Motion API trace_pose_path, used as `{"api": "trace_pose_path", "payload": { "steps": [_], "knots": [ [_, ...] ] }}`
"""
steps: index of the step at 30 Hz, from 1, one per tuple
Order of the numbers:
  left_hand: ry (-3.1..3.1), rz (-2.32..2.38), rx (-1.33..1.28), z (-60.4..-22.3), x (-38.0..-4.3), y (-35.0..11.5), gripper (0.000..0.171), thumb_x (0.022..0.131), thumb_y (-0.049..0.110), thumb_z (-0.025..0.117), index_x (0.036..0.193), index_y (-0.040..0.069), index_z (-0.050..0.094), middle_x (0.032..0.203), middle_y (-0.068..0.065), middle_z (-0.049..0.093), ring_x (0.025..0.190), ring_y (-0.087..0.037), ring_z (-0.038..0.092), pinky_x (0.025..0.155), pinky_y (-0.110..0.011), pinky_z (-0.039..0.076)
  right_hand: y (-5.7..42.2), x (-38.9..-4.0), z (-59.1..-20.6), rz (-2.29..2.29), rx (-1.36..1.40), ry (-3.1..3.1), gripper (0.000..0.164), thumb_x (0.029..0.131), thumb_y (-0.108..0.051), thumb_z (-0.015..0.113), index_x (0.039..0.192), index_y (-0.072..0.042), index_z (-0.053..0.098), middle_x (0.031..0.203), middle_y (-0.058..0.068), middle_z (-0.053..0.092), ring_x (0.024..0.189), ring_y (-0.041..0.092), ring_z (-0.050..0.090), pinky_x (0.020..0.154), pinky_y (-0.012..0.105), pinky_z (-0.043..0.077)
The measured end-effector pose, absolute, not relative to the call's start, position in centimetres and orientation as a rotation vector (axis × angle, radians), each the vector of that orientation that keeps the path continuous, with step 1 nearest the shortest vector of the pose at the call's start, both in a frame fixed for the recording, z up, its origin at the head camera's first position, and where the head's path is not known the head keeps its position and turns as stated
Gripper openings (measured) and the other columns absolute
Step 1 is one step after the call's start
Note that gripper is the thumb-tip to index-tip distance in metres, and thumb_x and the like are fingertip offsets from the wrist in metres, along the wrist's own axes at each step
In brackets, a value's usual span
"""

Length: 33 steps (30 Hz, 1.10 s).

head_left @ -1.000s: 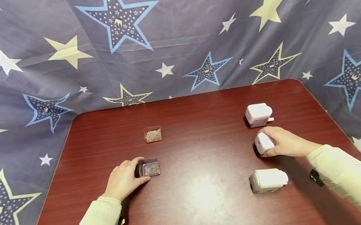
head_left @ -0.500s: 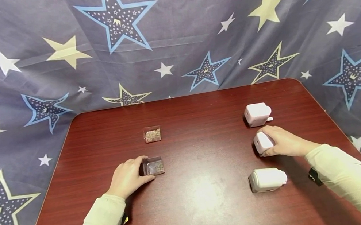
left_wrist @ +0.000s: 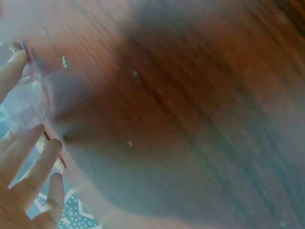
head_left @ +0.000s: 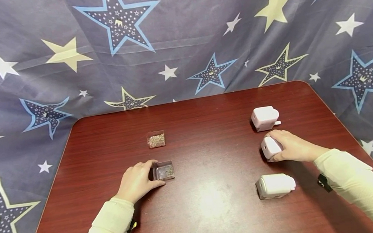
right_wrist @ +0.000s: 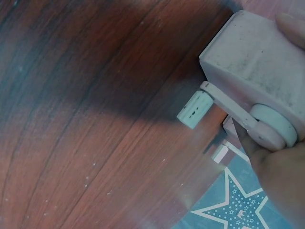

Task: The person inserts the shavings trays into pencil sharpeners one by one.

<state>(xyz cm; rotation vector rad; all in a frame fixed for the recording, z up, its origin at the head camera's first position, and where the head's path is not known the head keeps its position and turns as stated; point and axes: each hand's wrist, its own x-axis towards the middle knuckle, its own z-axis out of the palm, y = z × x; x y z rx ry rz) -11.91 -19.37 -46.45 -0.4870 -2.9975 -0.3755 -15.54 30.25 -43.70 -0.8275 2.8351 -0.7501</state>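
In the head view my left hand (head_left: 136,180) pinches a small clear plastic tray (head_left: 159,171) between thumb and fingers. A few greenish bits lie at the tray's right side. My right hand (head_left: 293,146) grips a pale pink hand-crank pencil sharpener (head_left: 271,148), the middle one of three on the right. Its crank handle (right_wrist: 228,105) and dark-smudged body show in the right wrist view. In the left wrist view the clear tray (left_wrist: 26,107) is partly cut off at the edge, with the fingers (left_wrist: 33,179) around it.
Behind the held sharpener stands another pink sharpener (head_left: 265,118); a white sharpener (head_left: 275,185) lies nearer me. A second clear tray (head_left: 155,133) with light brown shavings sits behind the left hand. The table (head_left: 205,129) is reddish-brown wood, with a star-patterned curtain (head_left: 178,37) behind it.
My left hand has slid the clear tray to the right along the table. My right hand has stayed on the middle sharpener. The view has shifted slightly.
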Motion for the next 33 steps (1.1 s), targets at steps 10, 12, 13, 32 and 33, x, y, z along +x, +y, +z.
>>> {"api": "trace_pose_path", "payload": {
  "steps": [10, 12, 13, 32, 33],
  "knots": [
    [-2.995, -0.365, -0.513, -46.8, -12.0, -18.8, 0.072, 0.062, 0.054, 0.082, 0.117, 0.01, 0.071, 0.09, -0.012, 0.073, 0.084, -0.034, 0.069, 0.077, -0.051, 0.053, 30.2, -15.5, -43.7, -0.789, -0.821, 2.823, 0.058, 0.061, -0.017, 0.086, 0.111, 0.0, 0.061, 0.093, 0.002, 0.06, 0.087, 0.021, 0.054, 0.076, 0.046, 0.048],
    [-2.989, -0.359, -0.523, -46.8, -12.0, -18.7, 0.072, 0.062, 0.055, 0.082, 0.117, 0.009, 0.071, 0.089, -0.012, 0.072, 0.083, -0.033, 0.068, 0.076, -0.051, 0.053, 30.2, -15.5, -43.7, -0.792, -0.822, 2.822, 0.057, 0.061, -0.017, 0.086, 0.11, 0.0, 0.061, 0.093, 0.001, 0.06, 0.087, 0.021, 0.054, 0.076, 0.046, 0.048],
    [-2.985, -0.359, -0.526, -46.8, -12.0, -18.6, 0.072, 0.062, 0.055, 0.082, 0.117, 0.009, 0.071, 0.089, -0.012, 0.073, 0.083, -0.033, 0.068, 0.077, -0.051, 0.053, 30.2, -15.5, -43.7, -0.792, -0.821, 2.823, 0.057, 0.061, -0.017, 0.086, 0.11, 0.0, 0.061, 0.093, 0.001, 0.06, 0.087, 0.02, 0.054, 0.076, 0.046, 0.048],
    [-2.983, -0.335, -0.562, -46.7, -12.5, -16.6, 0.072, 0.062, 0.055, 0.083, 0.116, 0.008, 0.072, 0.09, -0.01, 0.073, 0.086, -0.031, 0.068, 0.08, -0.049, 0.053, 30.3, -15.6, -43.7, -0.785, -0.832, 2.826, 0.058, 0.061, -0.017, 0.086, 0.11, 0.001, 0.061, 0.093, 0.002, 0.06, 0.087, 0.02, 0.055, 0.077, 0.046, 0.048],
    [-2.983, -0.335, -0.566, -46.7, -12.6, -16.5, 0.072, 0.062, 0.055, 0.082, 0.116, 0.008, 0.072, 0.089, -0.01, 0.073, 0.086, -0.031, 0.068, 0.08, -0.049, 0.053, 30.3, -15.6, -43.7, -0.784, -0.836, 2.827, 0.058, 0.061, -0.017, 0.086, 0.11, 0.0, 0.061, 0.093, 0.002, 0.06, 0.087, 0.02, 0.055, 0.076, 0.046, 0.048]
  ]
}}
